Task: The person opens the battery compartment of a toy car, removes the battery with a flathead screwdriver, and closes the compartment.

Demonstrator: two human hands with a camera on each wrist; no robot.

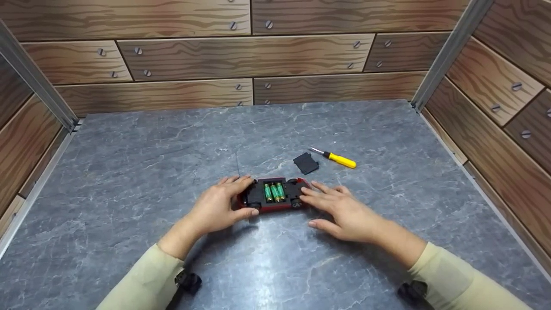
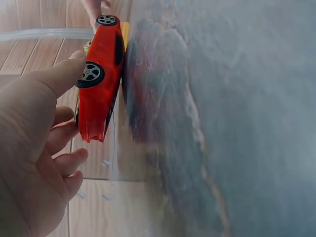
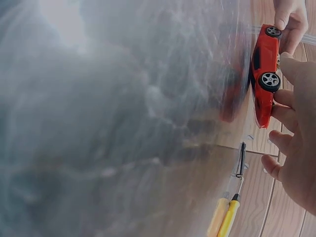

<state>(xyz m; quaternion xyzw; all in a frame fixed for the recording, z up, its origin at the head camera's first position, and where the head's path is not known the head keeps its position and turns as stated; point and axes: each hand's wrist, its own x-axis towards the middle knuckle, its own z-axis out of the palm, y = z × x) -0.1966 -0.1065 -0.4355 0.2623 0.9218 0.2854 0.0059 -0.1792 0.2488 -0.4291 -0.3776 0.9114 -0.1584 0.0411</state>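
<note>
A red toy car (image 1: 257, 193) lies wheels-up between a person's left hand (image 1: 220, 203) and right hand (image 1: 346, 214).
Head view: left thumb and fingers pinch one end; the right's outstretched, spread fingers touch the other. Three green batteries (image 1: 274, 192) fill its underside; a black cover (image 1: 306, 163) and yellow screwdriver (image 1: 341, 160) lie beyond. Left wrist: the thumb meets a wheel (image 2: 92, 73). Right wrist: fingers rest along the underside.

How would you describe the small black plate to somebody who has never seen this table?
On the grey marbled table, find the upside-down red toy car. Just beyond it, to the left of the yellow-handled screwdriver, lies the small black plate. Unlike these neighbours, it is entirely black and flat.
</note>
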